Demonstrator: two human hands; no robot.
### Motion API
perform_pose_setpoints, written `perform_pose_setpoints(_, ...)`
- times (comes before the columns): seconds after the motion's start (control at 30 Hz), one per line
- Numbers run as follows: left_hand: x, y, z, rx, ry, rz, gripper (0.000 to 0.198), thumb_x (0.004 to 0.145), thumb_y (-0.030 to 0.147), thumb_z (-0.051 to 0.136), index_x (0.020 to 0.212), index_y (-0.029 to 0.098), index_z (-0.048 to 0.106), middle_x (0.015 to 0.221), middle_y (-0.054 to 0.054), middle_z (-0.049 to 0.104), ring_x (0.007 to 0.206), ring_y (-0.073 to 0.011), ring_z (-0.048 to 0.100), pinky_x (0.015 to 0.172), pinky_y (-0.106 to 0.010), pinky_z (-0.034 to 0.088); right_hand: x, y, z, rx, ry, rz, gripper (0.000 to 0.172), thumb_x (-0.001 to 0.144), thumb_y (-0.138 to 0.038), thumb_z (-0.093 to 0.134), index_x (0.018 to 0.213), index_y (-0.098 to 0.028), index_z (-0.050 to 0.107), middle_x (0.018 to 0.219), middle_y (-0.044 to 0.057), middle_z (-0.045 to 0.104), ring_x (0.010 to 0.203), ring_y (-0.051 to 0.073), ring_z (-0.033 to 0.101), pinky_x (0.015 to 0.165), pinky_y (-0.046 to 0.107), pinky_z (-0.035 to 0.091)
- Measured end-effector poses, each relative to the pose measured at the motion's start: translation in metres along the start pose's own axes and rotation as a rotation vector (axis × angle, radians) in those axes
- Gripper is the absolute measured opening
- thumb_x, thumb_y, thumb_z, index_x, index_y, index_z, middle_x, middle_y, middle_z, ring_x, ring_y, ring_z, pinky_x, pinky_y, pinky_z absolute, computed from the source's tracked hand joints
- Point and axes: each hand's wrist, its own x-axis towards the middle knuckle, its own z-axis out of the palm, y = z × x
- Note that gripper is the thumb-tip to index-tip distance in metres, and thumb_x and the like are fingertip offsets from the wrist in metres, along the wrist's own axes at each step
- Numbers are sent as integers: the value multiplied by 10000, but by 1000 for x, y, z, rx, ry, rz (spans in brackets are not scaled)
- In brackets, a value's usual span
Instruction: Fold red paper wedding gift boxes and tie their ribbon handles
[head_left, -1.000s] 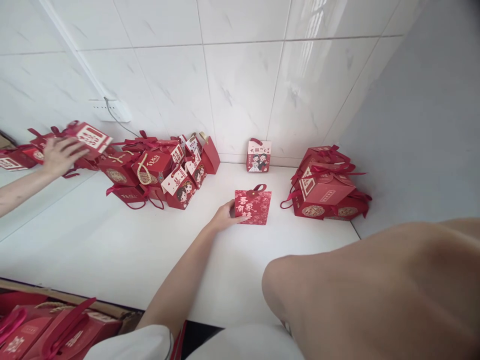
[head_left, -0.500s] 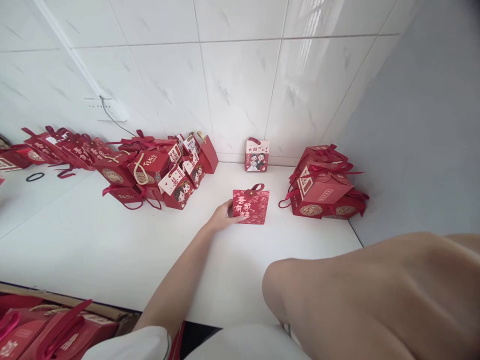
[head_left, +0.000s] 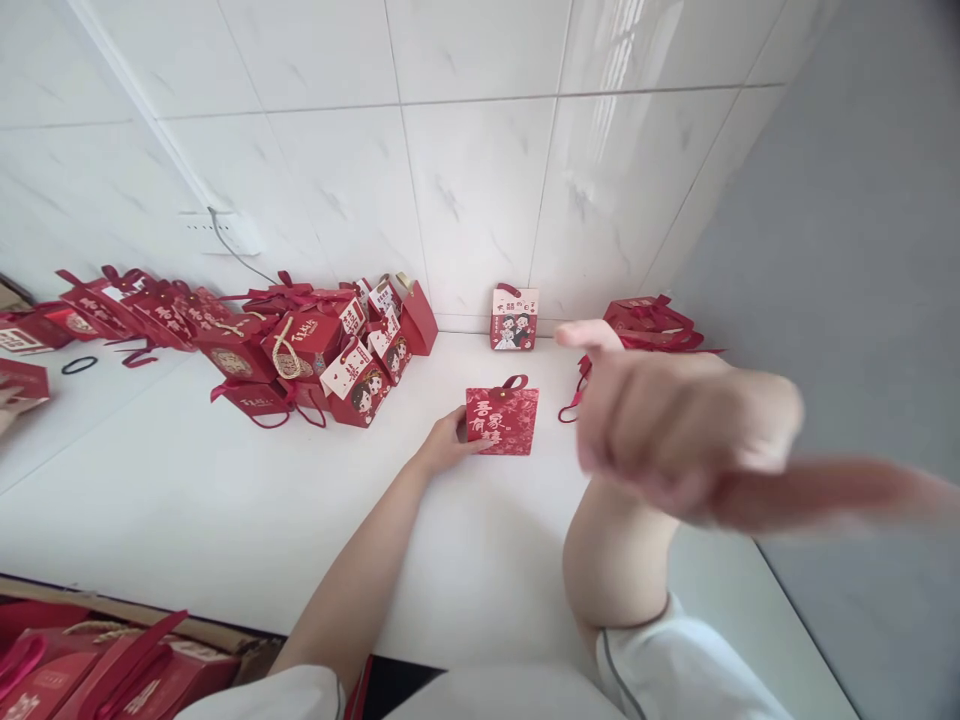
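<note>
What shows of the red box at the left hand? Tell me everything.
The red box looks like card, printed with pale characters and a floral pattern. A dark red ribbon loop sits on its top edge. It rests on the white counter, printed face toward the camera. The left hand touches its left edge.

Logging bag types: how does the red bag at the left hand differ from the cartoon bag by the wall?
The red bag is red all over with pale characters; the cartoon bag shows a drawn couple under a white top. The left hand touches the red bag on the table; the cartoon bag stands untouched against the wall. Both have red handles.
</note>
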Motion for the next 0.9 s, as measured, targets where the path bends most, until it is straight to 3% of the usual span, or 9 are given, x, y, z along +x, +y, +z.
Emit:
perform_pose_setpoints(0.07,1,-1,1,13,1,3,765,661,426,822,1327,181,535,1286,-90,650,1172,-310,609,1032,-443,482,10,16,-6,-98,105,22,490,994,-545,328,776,-276,674,716,27,640,751,206,671,976,489,509)
perform_pose_setpoints(0.13,3,-4,2,28,14,-7,759,661,450,820,1320,199,539,1286,-87,650,1178,-307,608,1031,-443,483,16,37,-10,-242,73,73,319,986,-441,431,911,-272,691,921,48,695,943,228,664,977,453,507)
perform_pose_setpoints(0.2,5,-8,3,34,34,-8,726,694,482,787,1314,204,535,1298,-87,641,1183,-294,607,1033,-432,480,16,61,-11,-403,-78,114,239,973,-334,473,1078,-273,679,1164,57,661,1147,236,592,1024,437,471)
perform_pose_setpoints(0.27,6,-12,2,32,65,-3,665,743,512,732,1298,203,534,1294,-82,641,1170,-274,613,1030,-410,477,12,84,-8,-562,-234,185,300,964,-264,469,1210,-273,641,1360,63,558,1291,253,487,1067,459,424)
perform_pose_setpoints(0.33,7,-15,1,53,95,5,587,796,527,669,1271,206,543,1269,-74,652,1149,-259,620,1015,-385,478,9,104,-5,-679,-361,289,353,956,-207,448,1259,-263,621,1429,68,508,1325,273,454,1086,491,388)
perform_pose_setpoints(0.43,6,-17,-3,97,123,21,515,851,527,600,1253,209,547,1249,-65,653,1137,-249,616,996,-362,474,7,124,-5,-722,-470,426,404,934,-119,406,1259,-230,619,1376,73,567,1235,267,546,1050,468,417)
perform_pose_setpoints(0.6,6,-19,-4,43,158,35,515,894,509,543,1311,209,515,1328,-73,602,1219,-250,562,1061,-369,421,2,138,-22,-635,-470,613,314,923,-170,474,1178,-247,640,1215,60,671,1103,250,629,844,357,533)
perform_pose_setpoints(0.73,7,-20,-6,-241,191,10,522,872,509,568,1293,201,539,1301,-80,624,1212,-269,573,1049,-379,439,-2,142,-33,-481,-499,680,230,880,-162,537,1067,-232,650,1097,67,708,979,208,664,669,267,543)
perform_pose_setpoints(0.9,6,-21,-17,-551,109,-141,509,779,506,672,1152,160,650,1130,-104,716,1030,-297,671,902,-389,519,2,129,-40,-248,-580,677,144,838,-266,628,975,-223,645,959,32,716,812,165,663,539,221,476)
